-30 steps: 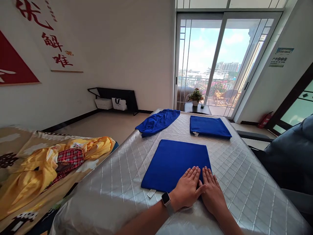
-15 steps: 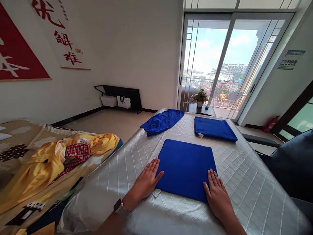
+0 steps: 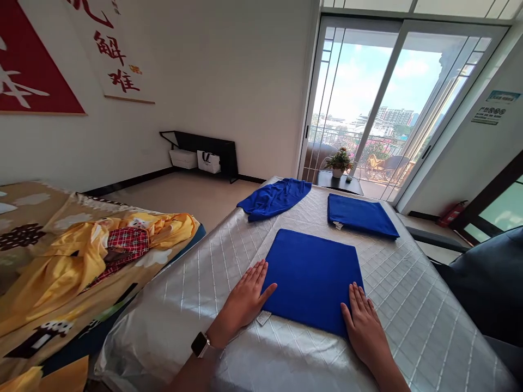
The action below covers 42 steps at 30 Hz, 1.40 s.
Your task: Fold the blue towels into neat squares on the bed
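A flat blue rectangle of folded cloth (image 3: pixel 312 277) lies on the silvery quilted mattress (image 3: pixel 420 305) in front of me. My left hand (image 3: pixel 245 294) rests flat at its left edge, fingers stretched out and thumb over the cloth. At the right edge lies my right hand (image 3: pixel 364 321), also flat with fingers extended. A small white tag (image 3: pixel 263 318) sticks out at the near left corner, beside my left hand. Farther back are a second folded blue cloth (image 3: pixel 362 215) on the right and a crumpled blue cloth (image 3: pixel 275 198) on the left.
To the left, a patterned bed (image 3: pixel 36 218) carries yellow clothing (image 3: pixel 81 258) with red plaid. A black bench (image 3: pixel 229 158) with white bags stands by the wall. Beyond the mattress are a small table with a potted plant (image 3: pixel 338 160) and sliding glass doors. A dark leather seat (image 3: pixel 490 277) is at right.
The camera view has shifted slightly, so the room appears a little displaced. Both hands stay flat at the sides of the folded cloth, which looks the same.
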### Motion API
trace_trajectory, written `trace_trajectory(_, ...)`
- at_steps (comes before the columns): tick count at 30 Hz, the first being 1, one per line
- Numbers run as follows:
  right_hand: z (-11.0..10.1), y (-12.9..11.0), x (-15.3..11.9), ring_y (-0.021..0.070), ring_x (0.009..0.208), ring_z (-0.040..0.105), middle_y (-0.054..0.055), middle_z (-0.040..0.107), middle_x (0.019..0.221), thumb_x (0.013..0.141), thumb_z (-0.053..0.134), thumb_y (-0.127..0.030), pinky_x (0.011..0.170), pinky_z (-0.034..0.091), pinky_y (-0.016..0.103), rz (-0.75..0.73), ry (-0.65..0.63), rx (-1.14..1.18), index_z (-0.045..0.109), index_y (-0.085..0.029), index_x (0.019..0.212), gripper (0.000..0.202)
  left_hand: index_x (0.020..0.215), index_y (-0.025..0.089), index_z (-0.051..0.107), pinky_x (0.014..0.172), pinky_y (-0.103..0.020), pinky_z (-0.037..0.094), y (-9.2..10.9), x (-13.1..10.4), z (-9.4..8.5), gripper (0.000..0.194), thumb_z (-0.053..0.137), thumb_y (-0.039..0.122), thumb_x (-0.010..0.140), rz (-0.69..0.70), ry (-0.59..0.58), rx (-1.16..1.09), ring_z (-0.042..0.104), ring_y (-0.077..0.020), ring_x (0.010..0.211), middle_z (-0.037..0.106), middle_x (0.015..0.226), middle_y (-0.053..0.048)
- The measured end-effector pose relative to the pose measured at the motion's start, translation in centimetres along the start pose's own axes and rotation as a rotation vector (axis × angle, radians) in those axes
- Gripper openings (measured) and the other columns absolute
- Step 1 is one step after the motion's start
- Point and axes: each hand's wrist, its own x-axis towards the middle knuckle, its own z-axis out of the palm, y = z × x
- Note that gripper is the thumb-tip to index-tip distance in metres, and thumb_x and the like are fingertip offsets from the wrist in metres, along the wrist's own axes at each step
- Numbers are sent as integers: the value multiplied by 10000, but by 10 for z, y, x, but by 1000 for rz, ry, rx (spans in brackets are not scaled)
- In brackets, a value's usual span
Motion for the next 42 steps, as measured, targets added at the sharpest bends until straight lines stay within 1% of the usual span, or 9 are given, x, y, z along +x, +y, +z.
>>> trace_trajectory(11,-4,-3,-3,187,1549,94,71,140,1677,1025,138,-459,1266,100,436,21,-2,29,178,-85,1596,684,1604,179,158,1234,-480,287,-4,0,6,759,295,640,1017,4,-4,-10,301,-279,1508,254,1654,-100)
trace_trajectory(17,-6,-2,-27,219,1546,91,68,172,1660,1019,169,-461,1264,95,479,-15,31,-53,280,-85,1576,681,1600,175,177,1234,-488,285,-6,1,7,759,314,639,1015,13,5,-7,304,-274,1507,264,1648,-108)
trace_trajectory(22,-6,0,-46,220,1538,117,41,149,1657,1013,172,-534,1258,158,474,-4,-57,-25,264,-112,1584,715,1596,177,207,1227,-474,304,-6,1,6,747,332,630,1016,31,32,7,325,-273,1498,293,1638,-110)
trace_trajectory(26,-5,-1,-48,211,1533,138,59,159,1656,1014,209,-546,1254,181,454,-13,-93,54,233,-97,1588,730,1594,183,209,1217,-483,323,-7,2,9,740,333,627,1016,38,53,17,349,-276,1488,319,1631,-106)
trace_trajectory(31,-7,-4,-47,217,1531,138,68,131,1653,1011,206,-539,1258,160,452,4,-109,37,223,-74,1582,736,1593,187,207,1221,-473,318,-7,2,10,729,336,618,1020,38,56,20,352,-259,1487,334,1628,-103)
trace_trajectory(36,-5,-3,-46,229,1528,147,74,152,1651,1007,224,-540,1255,165,461,-6,-100,58,234,-80,1584,738,1593,205,213,1222,-485,308,-8,2,3,707,334,608,1025,31,49,19,352,-258,1487,343,1624,-104)
trace_trajectory(39,-1,-1,-45,240,1525,167,80,167,1651,1002,248,-551,1250,187,475,-3,-94,86,241,-84,1584,746,1596,208,229,1226,-493,301,8,0,-8,683,320,587,1035,-9,92,21,341,-258,1492,344,1625,-104)
trace_trajectory(40,0,0,-45,245,1524,175,82,170,1651,1000,257,-555,1248,195,481,-2,-91,90,246,-86,1583,749,1598,211,227,1223,-490,310,20,-1,-11,673,314,577,1040,-16,116,15,341,-255,1492,343,1627,-100)
trace_trajectory(42,1,0,-45,250,1522,182,86,173,1649,998,268,-557,1244,207,486,-3,-84,79,258,-83,1579,750,1602,223,222,1210,-469,341,56,-3,-14,654,309,557,1047,26,138,-12,347,-246,1489,342,1629,-84)
